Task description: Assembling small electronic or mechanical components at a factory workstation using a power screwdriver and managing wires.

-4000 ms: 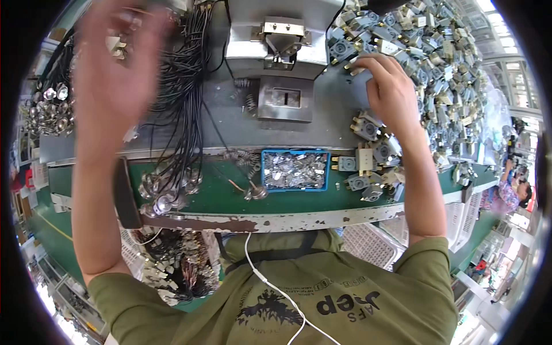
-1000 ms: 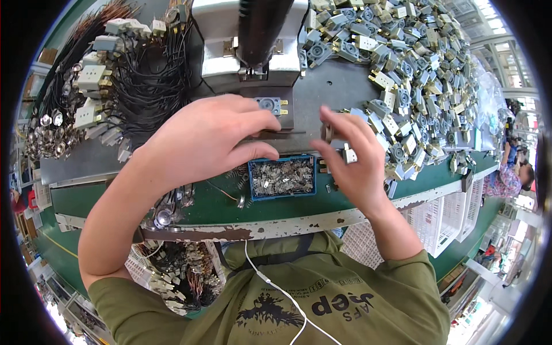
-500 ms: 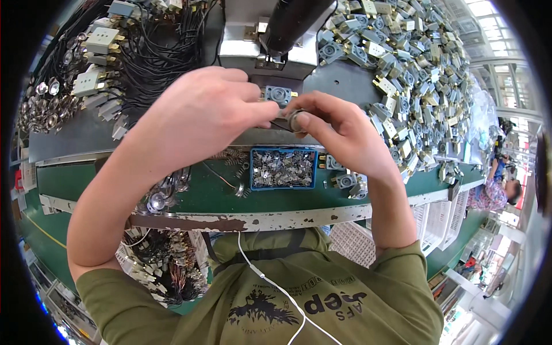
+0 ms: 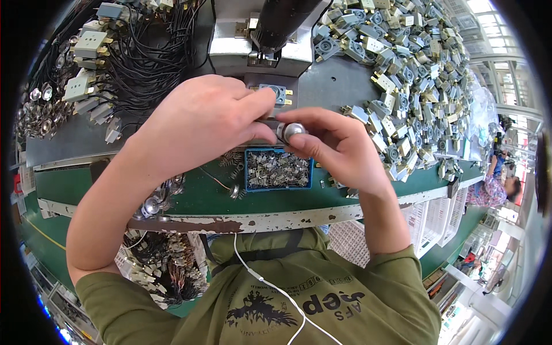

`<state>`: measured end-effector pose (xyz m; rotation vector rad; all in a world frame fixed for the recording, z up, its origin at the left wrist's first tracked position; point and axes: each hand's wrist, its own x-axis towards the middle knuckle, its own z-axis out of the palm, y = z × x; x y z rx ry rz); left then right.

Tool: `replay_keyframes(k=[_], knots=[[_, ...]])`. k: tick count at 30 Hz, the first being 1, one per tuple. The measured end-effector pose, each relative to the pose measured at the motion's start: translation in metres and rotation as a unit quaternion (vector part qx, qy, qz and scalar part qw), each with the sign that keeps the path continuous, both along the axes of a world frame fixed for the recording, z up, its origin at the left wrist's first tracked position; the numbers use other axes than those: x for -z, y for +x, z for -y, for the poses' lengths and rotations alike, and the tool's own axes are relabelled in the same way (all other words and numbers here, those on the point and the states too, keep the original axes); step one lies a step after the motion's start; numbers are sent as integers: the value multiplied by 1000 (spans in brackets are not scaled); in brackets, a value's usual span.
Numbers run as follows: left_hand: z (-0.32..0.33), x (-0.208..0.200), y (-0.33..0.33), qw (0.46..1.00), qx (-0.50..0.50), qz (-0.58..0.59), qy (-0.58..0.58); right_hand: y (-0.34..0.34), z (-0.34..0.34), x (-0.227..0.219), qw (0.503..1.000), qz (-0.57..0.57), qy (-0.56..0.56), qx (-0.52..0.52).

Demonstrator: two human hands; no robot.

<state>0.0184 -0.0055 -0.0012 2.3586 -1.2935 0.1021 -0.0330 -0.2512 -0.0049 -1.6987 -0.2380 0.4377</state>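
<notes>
My right hand (image 4: 339, 144) pinches a round shiny metal cap (image 4: 295, 131) between thumb and fingers, its domed face showing. Close against the cap's left side, my left hand (image 4: 224, 118) has thumb and forefinger drawn together. What those fingers hold, if anything, is hidden. Just beyond both hands, a grey plastic block (image 4: 280, 94) with brass terminals sits at the foot of a press (image 4: 287, 60), partly covered by my left fingers. Below the hands lies a blue tray (image 4: 247, 179) filled with small metal clips.
Grey blocks with terminals (image 4: 397, 98) are heaped on the right. Wired blocks (image 4: 86, 46), black cables (image 4: 149, 63) and metal caps (image 4: 46, 112) crowd the left. Springs (image 4: 234, 167) lie left of the tray. The bench's worn front edge (image 4: 276, 221) runs before me. Another person (image 4: 494, 184) is far right.
My right hand has come slightly nearer and turned the metal cap, so its dome shows more. My left fingers have shifted beside it. The whole view has shifted slightly.
</notes>
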Motion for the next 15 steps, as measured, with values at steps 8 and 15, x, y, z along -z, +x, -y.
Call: replay_keyframes(k=[8,15], knots=[[-5,-16,5,997,56,-50,7,10,23,-6,992,102,-75,26],[13,-22,26,982,-94,-139,91,40,-4,-36,921,344,47,175]])
